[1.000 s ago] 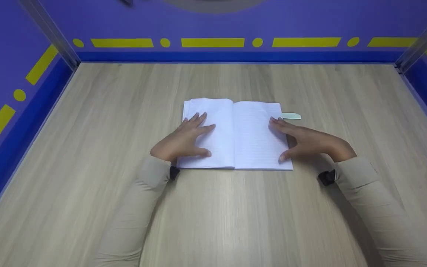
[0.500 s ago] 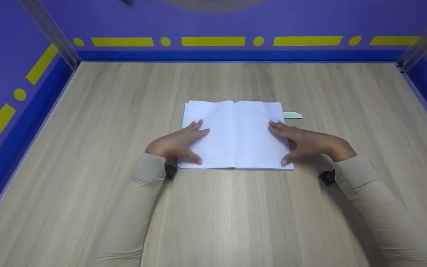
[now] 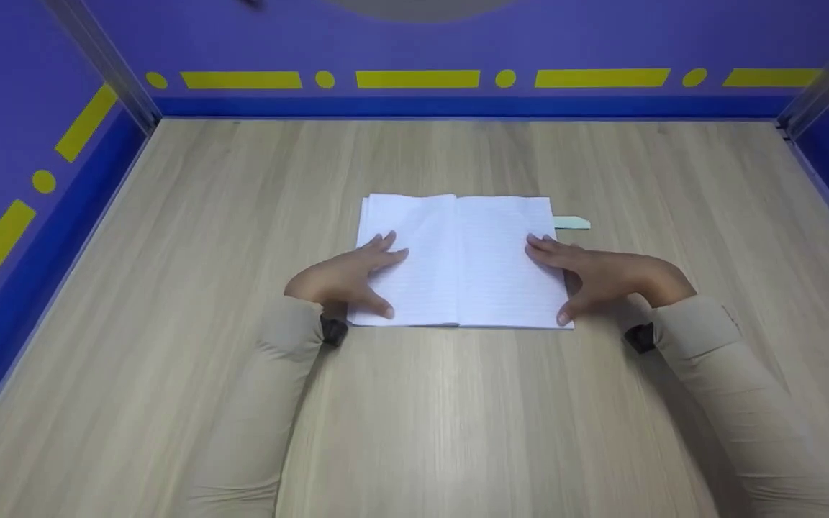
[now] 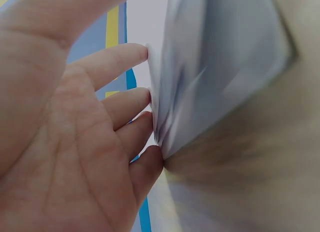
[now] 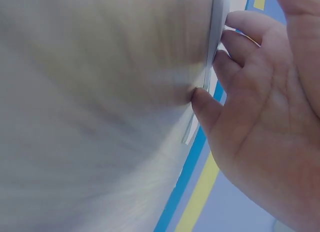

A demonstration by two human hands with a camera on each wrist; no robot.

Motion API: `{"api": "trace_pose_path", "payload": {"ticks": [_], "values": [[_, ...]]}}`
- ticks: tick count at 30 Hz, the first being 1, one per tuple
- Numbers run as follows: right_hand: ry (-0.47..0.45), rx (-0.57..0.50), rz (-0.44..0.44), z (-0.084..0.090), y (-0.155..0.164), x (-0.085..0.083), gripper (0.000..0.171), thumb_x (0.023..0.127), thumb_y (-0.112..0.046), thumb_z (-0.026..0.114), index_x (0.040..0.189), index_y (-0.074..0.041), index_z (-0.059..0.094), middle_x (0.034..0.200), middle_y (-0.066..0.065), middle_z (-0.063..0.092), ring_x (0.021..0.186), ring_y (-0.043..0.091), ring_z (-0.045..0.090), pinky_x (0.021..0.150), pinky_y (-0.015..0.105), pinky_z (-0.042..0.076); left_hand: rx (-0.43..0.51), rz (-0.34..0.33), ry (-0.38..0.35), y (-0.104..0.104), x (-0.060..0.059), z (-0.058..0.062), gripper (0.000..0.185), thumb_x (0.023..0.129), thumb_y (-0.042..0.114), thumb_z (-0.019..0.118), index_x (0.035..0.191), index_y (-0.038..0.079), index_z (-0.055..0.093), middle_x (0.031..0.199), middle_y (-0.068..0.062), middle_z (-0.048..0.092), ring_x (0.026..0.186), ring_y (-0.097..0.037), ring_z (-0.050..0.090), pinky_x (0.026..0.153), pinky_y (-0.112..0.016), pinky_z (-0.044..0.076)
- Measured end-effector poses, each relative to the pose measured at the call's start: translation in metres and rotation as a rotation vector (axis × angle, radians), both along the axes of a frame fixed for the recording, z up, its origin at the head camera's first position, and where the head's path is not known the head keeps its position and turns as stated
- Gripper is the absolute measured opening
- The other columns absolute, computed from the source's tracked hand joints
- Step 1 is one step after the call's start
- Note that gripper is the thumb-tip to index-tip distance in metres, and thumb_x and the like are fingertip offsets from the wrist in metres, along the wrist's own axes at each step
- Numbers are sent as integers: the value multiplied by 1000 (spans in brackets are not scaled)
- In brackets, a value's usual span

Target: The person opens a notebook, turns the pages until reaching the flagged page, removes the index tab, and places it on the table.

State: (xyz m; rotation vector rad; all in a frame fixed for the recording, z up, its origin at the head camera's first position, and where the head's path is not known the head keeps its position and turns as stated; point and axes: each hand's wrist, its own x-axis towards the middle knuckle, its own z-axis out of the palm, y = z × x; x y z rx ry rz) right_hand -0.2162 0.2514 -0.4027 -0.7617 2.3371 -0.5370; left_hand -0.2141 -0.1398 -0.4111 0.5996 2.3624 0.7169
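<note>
Flat, spread fingers of both my left hand [image 3: 346,277] and right hand [image 3: 605,277] press the notebook [image 3: 461,259] open mid-desk (bookmark [image 3: 571,223] still outside, unplaced).

There is one notebook [image 3: 461,260], lying open at the middle of one wooden table [image 3: 458,403]. Two pages of it face up, one on each side of its spine. Two hands rest on the notebook: one left hand [image 3: 346,277] on its left page and one right hand [image 3: 601,277] on its right page. One pale green tab [image 3: 571,223] pokes out from the notebook's right edge, near its far corner. Two beige sleeves [image 3: 263,403] run from the notebook's near side toward the camera, each with one dark wrist strap [image 3: 333,331]. On the wall beyond the notebook run four yellow bars [image 3: 418,78] and four yellow dots [image 3: 505,78].
</note>
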Motion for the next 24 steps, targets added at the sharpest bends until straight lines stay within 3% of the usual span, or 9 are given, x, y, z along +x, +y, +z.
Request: {"api": "trace_pose_path", "payload": {"ticks": [24], "values": [[9,18,-2,2,-2,1,116,72,-44,80,155,-10,6,163,9,-4,150,32,-5,118,55,8,-6,0,-5,1,-1,1,100,75,26,82,154,19,21,163,-1,-8,150,-22,-11,122,-44,3]]}}
